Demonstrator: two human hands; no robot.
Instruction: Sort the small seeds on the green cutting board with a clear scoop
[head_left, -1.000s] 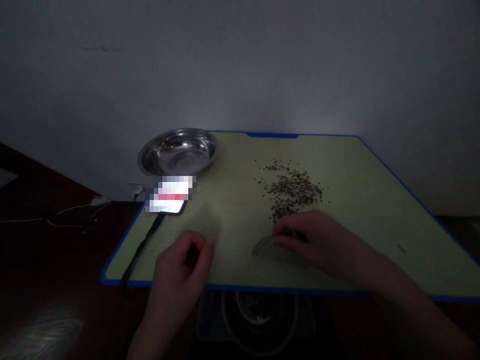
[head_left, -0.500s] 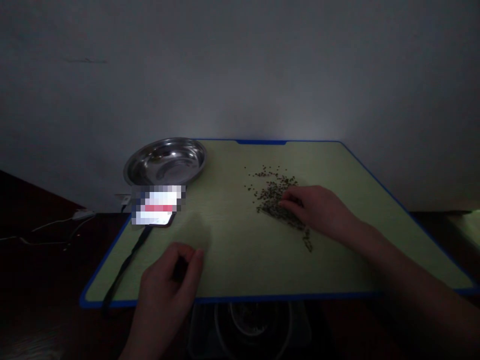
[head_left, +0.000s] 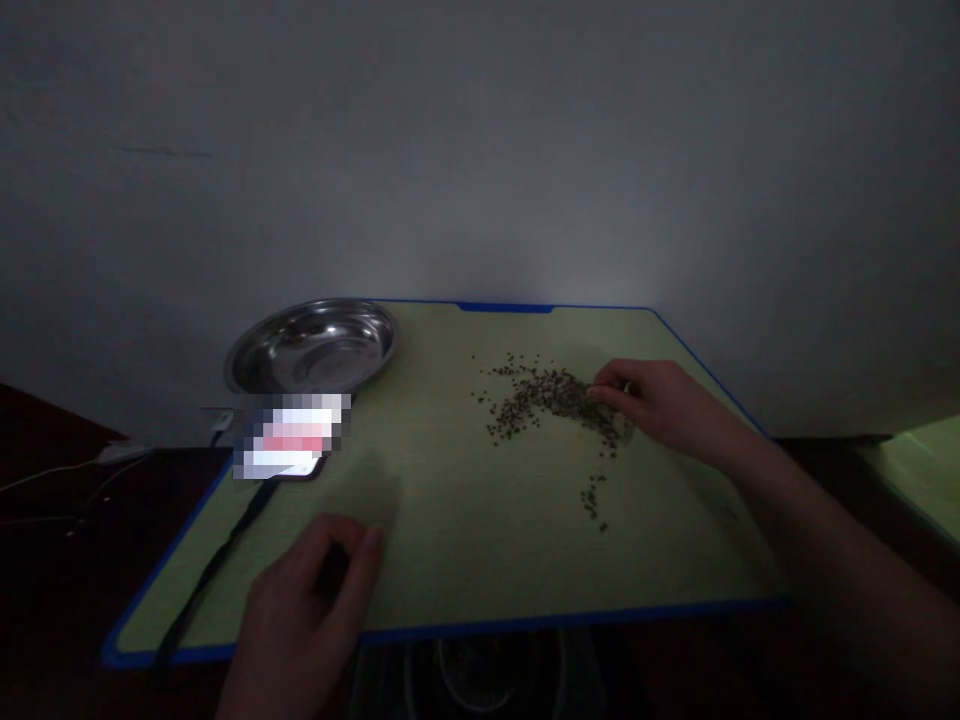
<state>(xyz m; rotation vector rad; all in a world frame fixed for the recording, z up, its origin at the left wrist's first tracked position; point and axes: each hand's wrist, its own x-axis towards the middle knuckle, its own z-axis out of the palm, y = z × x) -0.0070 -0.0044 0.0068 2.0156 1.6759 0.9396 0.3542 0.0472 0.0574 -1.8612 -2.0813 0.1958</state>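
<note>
Small dark seeds or beans [head_left: 551, 390] lie scattered in a curved heap on the pale green tabletop [head_left: 450, 520]; their exact kind is too dim to tell. At the heap's right end is my right hand [head_left: 645, 395], thumb and forefinger pinched together. Whatever sits between those fingertips is too small to make out. Over the table's front left part I see my left hand [head_left: 315, 590], its thumb and fingertips closed in a loose ring. What it may hold is hidden.
A shiny steel basin [head_left: 311, 345] stands at the back left. In front of it lies a phone [head_left: 292, 440] with a lit, blurred screen and a dark strap [head_left: 217, 570]. Below the front edge is a round pot [head_left: 487, 670]. A wall rises behind the table.
My right hand has shifted right, to the end of the heap. The seeds have gone from a slanted strip to a curved arc. The whole view has turned slightly; my left hand keeps its pose.
</note>
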